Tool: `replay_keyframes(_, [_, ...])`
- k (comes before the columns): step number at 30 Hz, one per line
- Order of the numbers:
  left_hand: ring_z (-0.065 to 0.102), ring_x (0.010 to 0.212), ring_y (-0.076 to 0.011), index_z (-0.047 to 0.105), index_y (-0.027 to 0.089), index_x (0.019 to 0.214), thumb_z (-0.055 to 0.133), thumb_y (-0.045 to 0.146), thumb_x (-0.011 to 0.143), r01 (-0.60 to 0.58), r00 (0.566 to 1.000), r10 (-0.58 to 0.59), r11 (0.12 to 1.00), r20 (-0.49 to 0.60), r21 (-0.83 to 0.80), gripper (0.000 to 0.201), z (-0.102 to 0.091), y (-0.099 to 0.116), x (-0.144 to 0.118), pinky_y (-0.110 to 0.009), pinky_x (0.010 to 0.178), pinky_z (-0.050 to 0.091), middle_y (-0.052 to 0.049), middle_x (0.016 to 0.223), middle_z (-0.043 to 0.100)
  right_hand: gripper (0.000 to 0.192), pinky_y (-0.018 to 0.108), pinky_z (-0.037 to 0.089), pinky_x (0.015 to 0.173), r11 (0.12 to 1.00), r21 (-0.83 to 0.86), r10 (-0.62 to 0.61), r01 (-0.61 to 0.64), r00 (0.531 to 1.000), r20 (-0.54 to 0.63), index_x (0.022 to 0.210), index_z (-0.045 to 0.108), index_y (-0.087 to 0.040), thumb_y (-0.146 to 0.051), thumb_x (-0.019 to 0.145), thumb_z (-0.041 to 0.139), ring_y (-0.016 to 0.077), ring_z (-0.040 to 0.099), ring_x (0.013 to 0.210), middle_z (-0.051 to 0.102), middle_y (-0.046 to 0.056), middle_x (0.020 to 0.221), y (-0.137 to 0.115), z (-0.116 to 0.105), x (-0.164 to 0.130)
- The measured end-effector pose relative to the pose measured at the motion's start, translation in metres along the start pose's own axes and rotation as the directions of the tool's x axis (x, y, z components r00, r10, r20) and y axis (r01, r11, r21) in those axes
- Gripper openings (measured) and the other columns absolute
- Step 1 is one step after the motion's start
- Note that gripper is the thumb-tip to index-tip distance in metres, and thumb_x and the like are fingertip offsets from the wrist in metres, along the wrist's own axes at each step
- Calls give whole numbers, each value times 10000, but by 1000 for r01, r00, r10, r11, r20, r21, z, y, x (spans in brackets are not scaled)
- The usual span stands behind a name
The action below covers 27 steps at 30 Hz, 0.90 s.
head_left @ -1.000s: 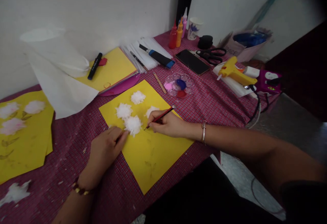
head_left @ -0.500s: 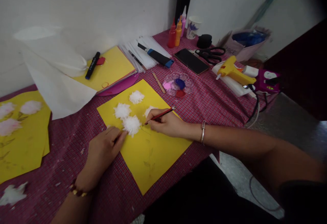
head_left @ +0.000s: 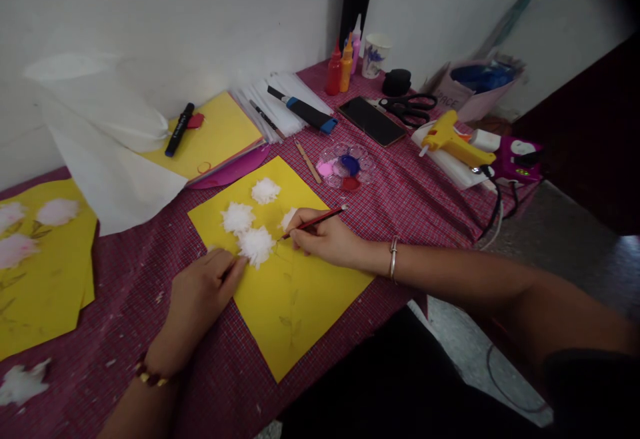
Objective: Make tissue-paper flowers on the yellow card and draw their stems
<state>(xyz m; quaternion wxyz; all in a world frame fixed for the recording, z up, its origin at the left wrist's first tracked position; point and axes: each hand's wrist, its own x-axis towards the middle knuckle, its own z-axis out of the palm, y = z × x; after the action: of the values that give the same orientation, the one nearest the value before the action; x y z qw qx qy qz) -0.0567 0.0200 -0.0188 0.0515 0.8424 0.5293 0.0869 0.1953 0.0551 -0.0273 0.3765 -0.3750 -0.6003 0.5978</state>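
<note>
Two hands work on a yellow sheet with fluffy white puffs.

The left hand lies flat, fingers apart, pressing the yellow sheet on the surface. The right hand has its grip closed on a red pencil, its tip beside a white puff. Farther back sit a paint tray and a glue gun.

Your left hand lies flat, palm down, lower centre-left of frame, fingers together, beaded bracelet on wrist. Your right hand at centre, fingers pinched closed in writing grip, forearm stretching from lower right, bangle on wrist.
</note>
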Motion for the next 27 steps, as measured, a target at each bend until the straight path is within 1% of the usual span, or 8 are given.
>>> replay_keyframes(6, [497,588,-132,414,208,652,443,357,966,2,1000,-2,1000,8,1,349,-1,2,0,-278,567,314,18,642,481,54,234,362,548,991,-102,-82,82,997,-4,772,521,-179,-198,823,519,95,463,610,540,-23,680,2,0,0])
replay_keyframes(13, [494,593,-138,407,210,642,447,366,958,24,1000,-24,1000,9,10,355,-2,2,-1,-287,568,306,14,635,472,65,251,362,601,974,-186,-130,133,991,25,770,531,-176,-202,826,510,115,472,679,538,-9,714,-1,-2,-1])
replay_keyframes(20, [498,598,-143,402,215,650,421,385,965,48,998,-48,999,37,-9,359,-3,3,0,-293,571,316,9,647,475,95,258,324,593,959,-223,-174,175,984,24,714,468,-188,-196,806,488,106,418,641,461,-32,672,-3,-4,-2])
replay_keyframes(24, [497,595,-140,398,218,650,418,390,967,58,998,-58,998,35,3,361,-4,5,0,-295,570,316,11,645,479,93,262,322,594,959,-217,-175,181,984,45,710,447,-195,-190,797,478,104,412,638,450,-33,677,-1,-4,-2])
replay_keyframes(27, [495,593,-142,404,220,652,422,387,966,50,998,-50,999,31,12,356,-3,4,0,-299,569,317,8,649,482,96,262,332,599,962,-226,-142,153,988,63,710,456,-193,-194,802,484,103,424,641,456,-33,676,-2,-5,-3])
